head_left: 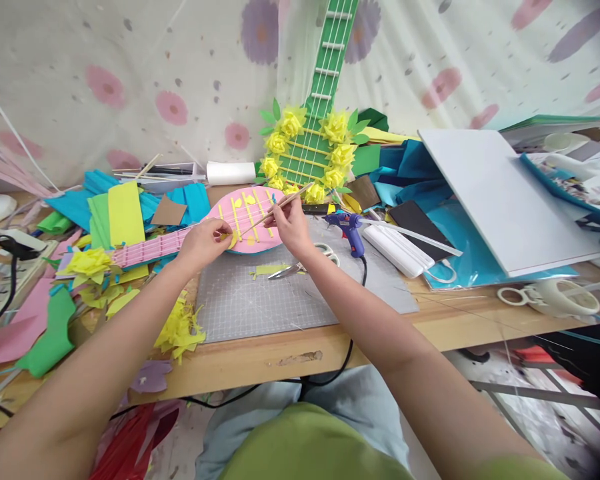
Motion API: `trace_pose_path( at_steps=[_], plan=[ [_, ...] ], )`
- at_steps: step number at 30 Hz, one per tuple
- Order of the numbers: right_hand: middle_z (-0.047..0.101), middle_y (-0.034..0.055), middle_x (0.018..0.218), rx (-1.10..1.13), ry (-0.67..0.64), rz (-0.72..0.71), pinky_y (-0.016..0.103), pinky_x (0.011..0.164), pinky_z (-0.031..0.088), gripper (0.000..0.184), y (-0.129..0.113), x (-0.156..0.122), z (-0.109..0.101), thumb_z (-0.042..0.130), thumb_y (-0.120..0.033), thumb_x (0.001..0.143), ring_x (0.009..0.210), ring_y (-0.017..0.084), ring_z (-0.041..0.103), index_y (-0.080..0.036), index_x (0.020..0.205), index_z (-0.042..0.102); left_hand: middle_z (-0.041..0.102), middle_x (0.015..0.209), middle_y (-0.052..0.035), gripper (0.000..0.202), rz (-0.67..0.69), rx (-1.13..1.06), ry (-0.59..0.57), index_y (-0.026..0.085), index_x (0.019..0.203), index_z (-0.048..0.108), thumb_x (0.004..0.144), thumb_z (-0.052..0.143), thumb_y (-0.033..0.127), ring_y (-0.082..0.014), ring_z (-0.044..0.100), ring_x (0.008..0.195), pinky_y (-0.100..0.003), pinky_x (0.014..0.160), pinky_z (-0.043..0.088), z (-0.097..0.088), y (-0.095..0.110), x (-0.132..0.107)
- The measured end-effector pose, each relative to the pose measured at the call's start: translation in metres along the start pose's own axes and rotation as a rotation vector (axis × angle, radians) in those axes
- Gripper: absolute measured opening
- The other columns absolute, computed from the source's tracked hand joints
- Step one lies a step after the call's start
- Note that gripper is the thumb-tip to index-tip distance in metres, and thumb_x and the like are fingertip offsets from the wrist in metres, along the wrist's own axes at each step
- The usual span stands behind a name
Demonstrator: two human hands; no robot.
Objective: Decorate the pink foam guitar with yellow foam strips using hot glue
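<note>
A pink paper guitar [253, 208] lies across the grey cutting mat [300, 303], with yellow strips, yellow note shapes and thin strings on its body. My left hand [203, 241] is at the lower left edge of that body, its fingers pinched on a small yellow paper piece [225, 242]. My right hand [293, 223] grips a thin wooden stick [300, 191] that slants down to the left over the strings. Below the body lie scissors [293, 269] and a yellow paper strip [270, 270]. To the right rests a blue glue gun [347, 230].
A green paper guitar [310, 143] with yellow flowers stands against the curtain. Coloured paper and scraps [180, 327] crowd the left. On the right are a white power bank-like block [397, 250], a white board [500, 200] and a tape roll [570, 297]. The glue gun's cord hangs over the table edge.
</note>
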State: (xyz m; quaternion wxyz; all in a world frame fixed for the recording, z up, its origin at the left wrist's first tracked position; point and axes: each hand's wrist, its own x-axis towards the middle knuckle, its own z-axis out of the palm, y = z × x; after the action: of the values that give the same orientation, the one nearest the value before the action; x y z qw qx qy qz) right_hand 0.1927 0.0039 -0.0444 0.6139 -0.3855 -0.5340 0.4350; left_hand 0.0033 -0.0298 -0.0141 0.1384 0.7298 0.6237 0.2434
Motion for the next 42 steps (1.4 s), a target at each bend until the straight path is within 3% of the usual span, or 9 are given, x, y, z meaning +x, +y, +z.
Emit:
trace_pose_path(
  at_steps=[11,20,24,27,31,34,38,42],
  plan=[
    [0.055,-0.0041,0.079,-0.104,-0.03,-0.062,0.026,0.059,0.054,0.014,-0.004,-0.005,0.005,0.047,-0.029,0.087,0.059,0.008,0.061,-0.024,0.094,0.036,0.068,0.089,-0.005,0.013,0.015,0.014,-0.005,0.019,0.075,0.061,0.067,0.055,0.028,-0.0204,0.063,0.081,-0.032,0.076,0.051,0.0,-0.002,0.003],
    [0.054,-0.0044,0.079,-0.055,-0.055,-0.084,0.025,0.059,0.053,0.015,-0.004,-0.009,0.008,0.048,-0.031,0.086,0.057,0.007,0.06,-0.025,0.09,0.035,0.068,0.088,-0.0049,0.011,0.029,0.015,-0.007,0.02,0.075,0.061,0.068,0.055,0.027,-0.0206,0.063,0.081,-0.033,0.077,0.05,0.001,-0.006,0.004],
    [0.052,-0.0047,0.077,-0.002,-0.013,-0.077,0.025,0.057,0.052,0.019,-0.011,-0.011,-0.005,0.048,-0.036,0.086,0.057,0.007,0.058,-0.025,0.092,0.033,0.067,0.09,-0.005,0.012,0.045,0.012,0.0,0.02,0.076,0.061,0.069,0.056,0.028,-0.0205,0.063,0.082,-0.032,0.076,0.05,0.001,-0.003,0.002],
    [0.05,-0.0048,0.073,-0.051,0.057,-0.027,0.024,0.052,0.047,0.019,-0.014,-0.011,-0.029,0.046,-0.039,0.086,0.052,0.008,0.054,-0.025,0.094,0.035,0.066,0.092,-0.0055,0.013,0.111,0.017,0.071,0.02,0.081,0.061,0.072,0.055,0.028,-0.021,0.061,0.087,-0.033,0.078,0.049,0.001,0.001,0.004],
    [0.048,-0.0052,0.064,-0.31,0.083,0.067,0.024,0.049,0.038,0.016,-0.012,-0.016,-0.07,0.043,-0.038,0.086,0.048,0.009,0.047,-0.023,0.088,0.042,0.063,0.094,-0.0065,0.014,0.201,0.044,0.252,0.019,0.085,0.061,0.076,0.05,0.023,-0.0209,0.058,0.095,-0.034,0.086,0.045,0.0,0.009,0.013],
    [0.051,-0.0037,0.061,-0.666,-0.008,0.166,0.025,0.057,0.038,0.015,-0.01,-0.022,-0.091,0.048,-0.036,0.083,0.057,0.012,0.052,-0.021,0.082,0.049,0.06,0.092,-0.0068,0.016,0.225,0.078,0.317,0.019,0.086,0.062,0.078,0.048,0.023,-0.021,0.056,0.095,-0.036,0.087,0.044,0.005,0.014,0.019],
    [0.063,0.0035,0.072,-1.108,-0.162,0.282,0.028,0.067,0.04,0.017,-0.006,-0.032,-0.096,0.051,-0.032,0.083,0.076,0.02,0.06,-0.019,0.092,0.055,0.057,0.092,-0.0082,0.017,0.352,0.263,0.164,0.019,0.085,0.067,0.076,0.052,0.023,-0.025,0.053,0.097,-0.043,0.092,0.041,0.017,0.019,0.015],
    [0.067,0.0118,0.088,-1.263,-0.196,0.287,0.033,0.071,0.042,0.032,-0.006,-0.036,-0.09,0.05,-0.032,0.085,0.086,0.027,0.062,-0.016,0.113,0.049,0.058,0.097,-0.0104,0.023,0.434,0.459,0.033,0.021,0.084,0.071,0.076,0.049,0.022,-0.0283,0.048,0.103,-0.049,0.101,0.031,0.023,0.024,0.008]
  ],
)
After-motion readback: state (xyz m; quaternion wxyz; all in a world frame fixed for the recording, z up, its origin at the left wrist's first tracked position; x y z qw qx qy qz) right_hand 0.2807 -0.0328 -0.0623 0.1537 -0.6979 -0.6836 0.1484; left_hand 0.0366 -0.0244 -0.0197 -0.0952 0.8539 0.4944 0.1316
